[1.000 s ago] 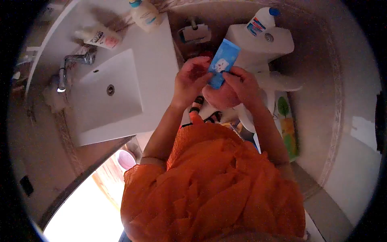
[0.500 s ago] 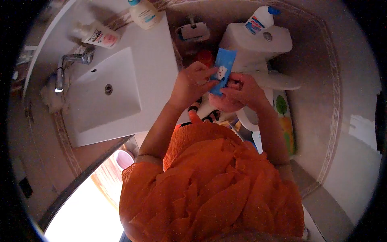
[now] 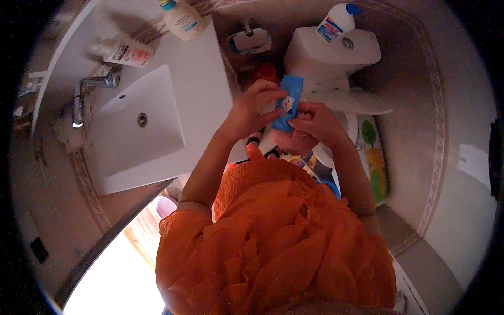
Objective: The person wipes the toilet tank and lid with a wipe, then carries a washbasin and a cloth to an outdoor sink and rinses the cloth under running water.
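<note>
Between my two hands, the blue packet [image 3: 292,90] points away from me along its long axis, its far end leaning right. My right hand [image 3: 321,124] pinches its near right edge, above a pink bundle [image 3: 295,143]; my left hand [image 3: 247,111] touches its left side, whether gripping I cannot tell.

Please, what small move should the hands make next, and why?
Perhaps the left hand should pinch the left edge of the blue packet while the right hand steadies it: the left fingers are at that edge, the right fingers are at its lower part, and a pink bundle lies just below.
</note>
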